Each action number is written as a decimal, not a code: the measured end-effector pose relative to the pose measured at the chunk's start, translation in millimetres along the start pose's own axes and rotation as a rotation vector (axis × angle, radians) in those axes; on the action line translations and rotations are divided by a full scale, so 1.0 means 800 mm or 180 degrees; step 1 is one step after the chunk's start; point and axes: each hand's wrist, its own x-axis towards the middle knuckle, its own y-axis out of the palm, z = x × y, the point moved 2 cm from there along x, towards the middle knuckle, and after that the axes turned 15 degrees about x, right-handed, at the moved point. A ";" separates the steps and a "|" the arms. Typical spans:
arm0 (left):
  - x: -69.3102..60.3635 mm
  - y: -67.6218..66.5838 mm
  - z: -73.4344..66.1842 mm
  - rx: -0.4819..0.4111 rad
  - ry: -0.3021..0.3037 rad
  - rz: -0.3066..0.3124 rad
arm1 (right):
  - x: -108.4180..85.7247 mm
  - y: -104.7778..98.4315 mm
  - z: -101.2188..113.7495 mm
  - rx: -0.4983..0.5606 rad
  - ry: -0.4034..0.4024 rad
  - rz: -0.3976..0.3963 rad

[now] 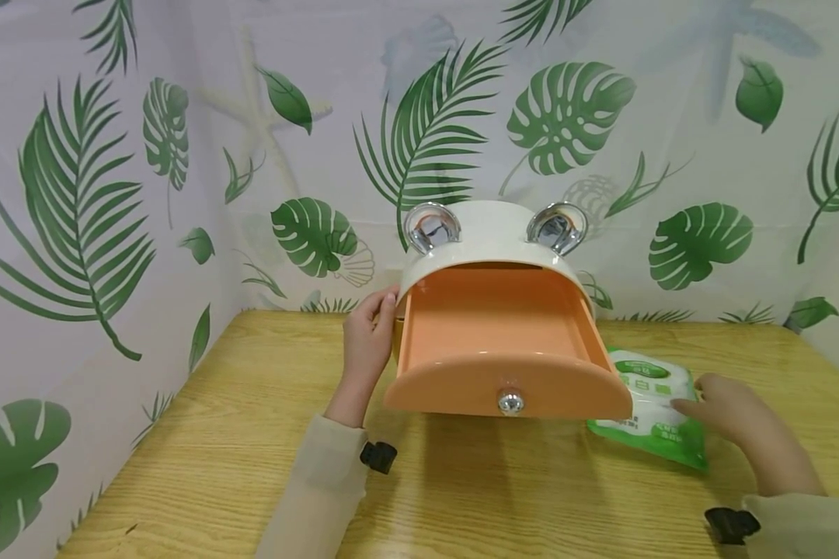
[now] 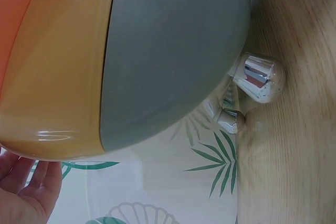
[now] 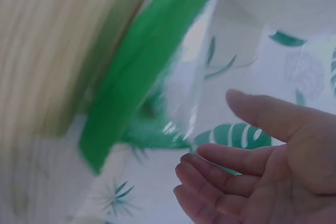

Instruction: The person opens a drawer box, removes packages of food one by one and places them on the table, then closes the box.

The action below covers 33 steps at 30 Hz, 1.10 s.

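A small rounded chest with a white top stands on the table, its orange top drawer pulled out. My left hand touches the chest's left side, fingers fairly straight against the shell. In the left wrist view a yellow drawer and a grey-green drawer appear closed. To the right lies a green-and-white soft plastic pack, partly behind the orange drawer's front. My right hand is at the pack's right edge; in the right wrist view its fingers are spread, with a gap to the pack.
The wooden table carries the chest on chrome feet. Behind and to the left hangs a leaf-patterned cloth. Two chrome ear-like ornaments stick up from the chest, and a round knob juts from the orange drawer.
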 end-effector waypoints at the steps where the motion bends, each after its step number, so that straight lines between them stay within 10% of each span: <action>1: 0.000 0.000 0.000 0.0004 -0.0004 0.0002 | 0.000 0.001 0.005 -0.0010 -0.0021 0.0021; 19: -0.001 -0.003 -0.001 0.0038 0.0070 -0.0018 | 0.006 0.054 0.041 0.0281 -0.0558 0.0199; 33: -0.003 0.000 0.001 -0.0004 0.0077 -0.0035 | 0.017 0.059 0.042 -0.0126 -0.0608 0.0562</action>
